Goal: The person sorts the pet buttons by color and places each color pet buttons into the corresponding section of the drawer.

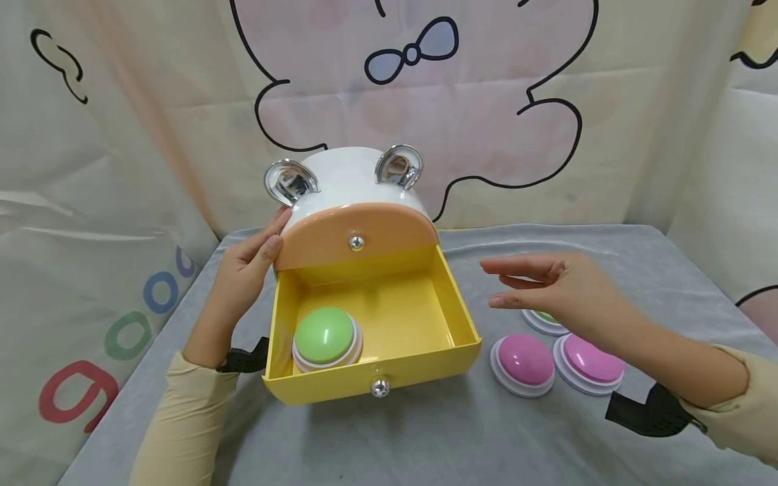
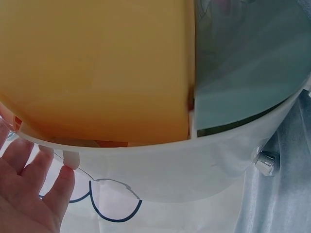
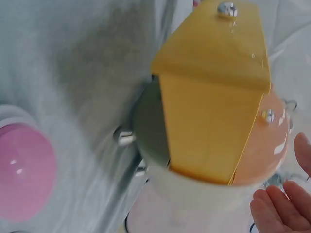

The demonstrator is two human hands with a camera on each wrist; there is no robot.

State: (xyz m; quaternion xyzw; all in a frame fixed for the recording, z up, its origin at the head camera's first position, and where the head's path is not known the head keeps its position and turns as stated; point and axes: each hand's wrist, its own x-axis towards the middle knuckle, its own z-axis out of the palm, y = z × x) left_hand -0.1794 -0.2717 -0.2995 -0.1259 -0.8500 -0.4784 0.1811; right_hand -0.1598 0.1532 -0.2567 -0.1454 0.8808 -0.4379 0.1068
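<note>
A white rounded storage box [image 1: 349, 165] with two chrome ears stands on the table. Its yellow drawer [image 1: 401, 371] is pulled out below the orange drawer [image 1: 365, 233], which is closed. Inside the yellow one, at the front left, sits a green dome button [image 1: 325, 335] with a white base. My left hand [image 1: 243, 270] rests along the box's left side, fingers fairly straight; the left wrist view shows the fingertips [image 2: 65, 174] at the white shell. Held in the air right of the drawer, my right hand [image 1: 547, 283] has extended fingers and nothing in its grasp.
Two pink dome buttons, a nearer one [image 1: 523, 364] and one beside it [image 1: 591, 363], lie on the grey cloth [image 1: 462, 432] right of the box. Another green button [image 1: 545, 322] is partly hidden behind my right hand. A printed curtain [image 1: 486, 121] hangs behind.
</note>
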